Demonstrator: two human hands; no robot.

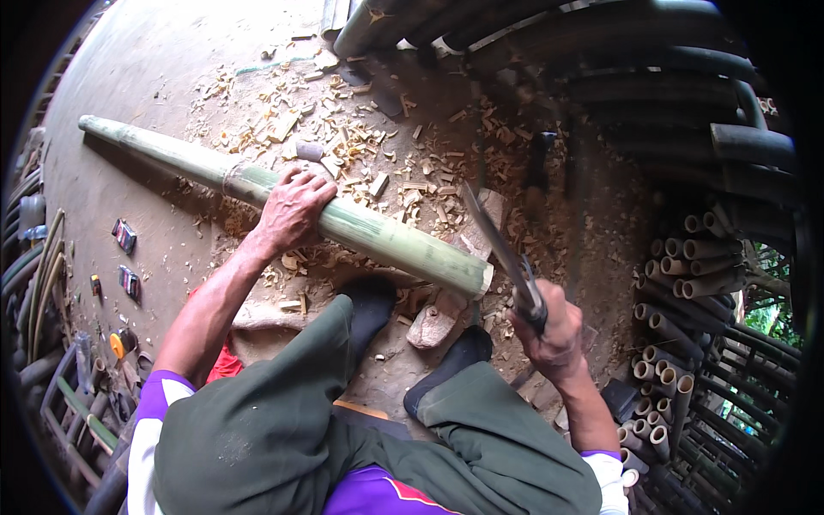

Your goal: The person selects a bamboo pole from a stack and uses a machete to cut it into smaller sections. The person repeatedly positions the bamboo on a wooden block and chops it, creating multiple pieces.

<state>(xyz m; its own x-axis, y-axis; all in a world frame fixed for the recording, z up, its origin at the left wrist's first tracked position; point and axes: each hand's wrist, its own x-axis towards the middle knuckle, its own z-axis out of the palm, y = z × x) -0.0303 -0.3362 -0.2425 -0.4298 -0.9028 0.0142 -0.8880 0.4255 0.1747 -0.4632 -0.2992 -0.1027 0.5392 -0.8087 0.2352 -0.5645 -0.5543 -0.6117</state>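
Note:
A thick green bamboo pole (399,245) lies slantwise in front of me, its far-left end thinner and its cut right end near my right hand. My left hand (296,206) grips the pole from above, fingers wrapped over its upper side. In my right hand (549,330) is a machete (498,232), held by its dark handle with the blade pointing up and left, just past the pole's cut end and apart from it. A rough wooden block (435,322) lies beneath the pole near that end, partly hidden by it.
Wood shavings (343,142) and chips litter the ground around the pole. Cut bamboo tubes (665,378) are stacked at the right, with dark bamboo poles (652,94) at the far right. An orange tape measure (123,343) and small packs (129,283) lie at the left. My feet flank the block.

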